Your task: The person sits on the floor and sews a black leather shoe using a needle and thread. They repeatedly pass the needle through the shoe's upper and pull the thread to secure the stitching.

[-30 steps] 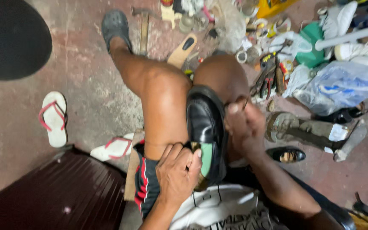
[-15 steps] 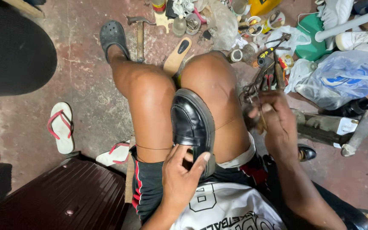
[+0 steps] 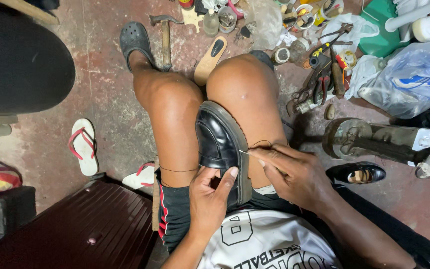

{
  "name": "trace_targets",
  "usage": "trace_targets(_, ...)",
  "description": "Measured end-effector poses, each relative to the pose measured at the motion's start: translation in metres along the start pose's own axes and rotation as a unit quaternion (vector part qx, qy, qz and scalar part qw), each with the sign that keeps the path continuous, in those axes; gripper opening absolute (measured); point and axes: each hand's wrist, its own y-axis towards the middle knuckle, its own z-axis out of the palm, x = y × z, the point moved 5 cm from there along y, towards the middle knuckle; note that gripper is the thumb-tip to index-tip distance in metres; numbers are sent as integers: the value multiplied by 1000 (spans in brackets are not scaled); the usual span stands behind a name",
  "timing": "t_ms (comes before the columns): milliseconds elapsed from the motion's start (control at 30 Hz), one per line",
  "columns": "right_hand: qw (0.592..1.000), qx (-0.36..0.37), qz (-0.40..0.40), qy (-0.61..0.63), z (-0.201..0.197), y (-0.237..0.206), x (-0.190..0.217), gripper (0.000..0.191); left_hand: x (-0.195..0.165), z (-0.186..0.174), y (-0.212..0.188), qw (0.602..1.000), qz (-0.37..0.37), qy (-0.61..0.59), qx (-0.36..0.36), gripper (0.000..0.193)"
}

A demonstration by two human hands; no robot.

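Wedging the black leather shoe (image 3: 220, 144) between the two bare knees, the person steadies it with the left hand (image 3: 210, 197), whose fingers are wrapped over the heel end with the thumb pressed on the sole edge, while the right hand (image 3: 294, 174) has its fingers pinched together on a thin needle (image 3: 245, 152) at the welt, a dark thread (image 3: 262, 144) looping up from it. The main risk, as I judge it, is the needle point: it sits just beside the left thumb and right over the thigh (bare skin on both sides), so a hard push that slips off the stiff sole could jab either. The shoe is held only by knee pressure and one hand, so it could twist and throw the stitch off line. The loose thread could also snag or knot. The hammer (image 3: 164, 35) and pliers (image 3: 319, 82) lie on the floor (image 3: 110, 99), well apart.
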Motion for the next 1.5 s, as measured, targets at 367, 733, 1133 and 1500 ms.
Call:
trace_targets(367, 971, 129, -53, -195, -14, 39, 36, 30, -12, -4, 1, 993, 45, 105, -20, 22)
trace_targets(733, 971, 230, 47, -48, 7, 39, -17, 33, -5, -35, -13, 995, 91, 44, 11, 14)
trace_targets(1133, 941, 73, 260, -202, -71, -50, -138, 40, -26, -141, -26, 884, 179, 370, -224, 27)
trace_targets(1500, 981, 79, -51, -168, -15, 23, 24, 35, 6, -68, -18, 946, 225, 225, -59, 16)
